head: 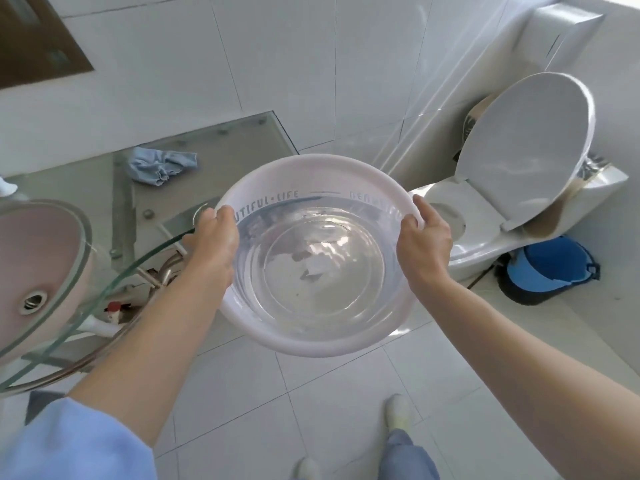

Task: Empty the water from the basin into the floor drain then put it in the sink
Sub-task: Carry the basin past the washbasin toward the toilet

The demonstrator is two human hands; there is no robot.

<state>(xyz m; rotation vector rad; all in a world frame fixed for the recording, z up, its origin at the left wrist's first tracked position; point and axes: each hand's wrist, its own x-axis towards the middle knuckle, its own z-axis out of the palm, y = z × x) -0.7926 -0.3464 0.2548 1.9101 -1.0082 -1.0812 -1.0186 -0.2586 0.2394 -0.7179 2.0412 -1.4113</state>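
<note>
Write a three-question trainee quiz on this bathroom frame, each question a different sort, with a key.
1. True or false: the basin is empty.
2. What holds the basin? A) the left hand alone B) the left hand and the right hand, at opposite rims C) the glass counter
3. Fill in: the blue cloth lies on the ____.

Key: 1. False, it holds water. 2. B. 3. Glass counter.
</note>
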